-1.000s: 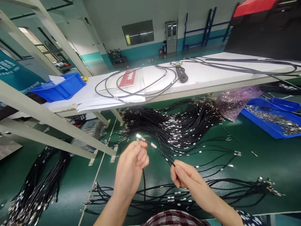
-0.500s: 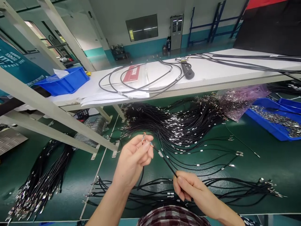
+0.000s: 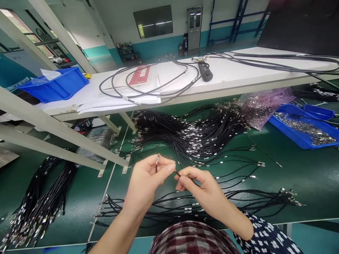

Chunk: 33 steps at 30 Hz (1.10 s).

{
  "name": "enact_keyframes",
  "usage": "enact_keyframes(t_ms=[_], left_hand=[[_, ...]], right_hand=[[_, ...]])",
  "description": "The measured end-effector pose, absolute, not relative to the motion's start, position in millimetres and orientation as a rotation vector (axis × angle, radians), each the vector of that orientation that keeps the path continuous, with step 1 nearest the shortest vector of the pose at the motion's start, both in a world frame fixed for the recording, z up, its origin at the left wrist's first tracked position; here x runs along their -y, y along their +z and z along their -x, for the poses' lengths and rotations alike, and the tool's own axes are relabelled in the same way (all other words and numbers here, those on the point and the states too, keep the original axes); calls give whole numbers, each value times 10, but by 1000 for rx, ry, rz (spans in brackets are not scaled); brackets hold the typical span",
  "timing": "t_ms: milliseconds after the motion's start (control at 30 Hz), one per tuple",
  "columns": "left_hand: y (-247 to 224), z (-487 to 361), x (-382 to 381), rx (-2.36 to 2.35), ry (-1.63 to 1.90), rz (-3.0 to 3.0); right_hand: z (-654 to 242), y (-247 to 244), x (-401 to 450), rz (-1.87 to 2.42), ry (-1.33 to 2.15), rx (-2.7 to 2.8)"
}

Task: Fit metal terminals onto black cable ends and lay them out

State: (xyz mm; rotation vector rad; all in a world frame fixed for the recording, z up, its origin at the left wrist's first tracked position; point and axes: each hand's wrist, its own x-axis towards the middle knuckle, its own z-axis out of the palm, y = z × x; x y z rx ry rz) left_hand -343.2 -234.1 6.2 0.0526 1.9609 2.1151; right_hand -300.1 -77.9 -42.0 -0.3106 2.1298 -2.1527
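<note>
My left hand (image 3: 148, 178) is closed in a pinch, thumb against fingers, on the thin end of a black cable (image 3: 178, 173). A small silvery metal terminal (image 3: 158, 158) on a short dark lead sticks up between its fingers; whether it belongs to the same cable is hidden. Close beside it, my right hand (image 3: 200, 185) is closed around that cable just behind the end, where a little red shows. Below both hands a bundle of black cables (image 3: 169, 201) with metal ends lies across the green table (image 3: 299, 169).
A large heap of black cables (image 3: 182, 130) lies beyond my hands, another bundle (image 3: 45, 197) at left. At right stand a blue bin of metal parts (image 3: 299, 132) and a pink bag (image 3: 261, 109). The white shelf (image 3: 225, 76) carries looped cables, a black-handled tool (image 3: 205, 72) and a blue box (image 3: 59, 86).
My right hand has moved up and left along the cable, close to my left hand. The metal sleeve seen on the cable earlier is now hidden. The whole view has shifted slightly.
</note>
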Motion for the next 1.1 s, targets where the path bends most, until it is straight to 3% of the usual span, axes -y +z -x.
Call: enact_keyframes(t_ms=[300, 1100], left_hand=[[29, 3429, 2277, -1853, 2096, 10], [0, 3252, 2219, -1673, 2064, 52]], right_hand=[[2912, -541, 757, 301, -2351, -1566], [2826, -616, 874, 252, -2487, -1440]])
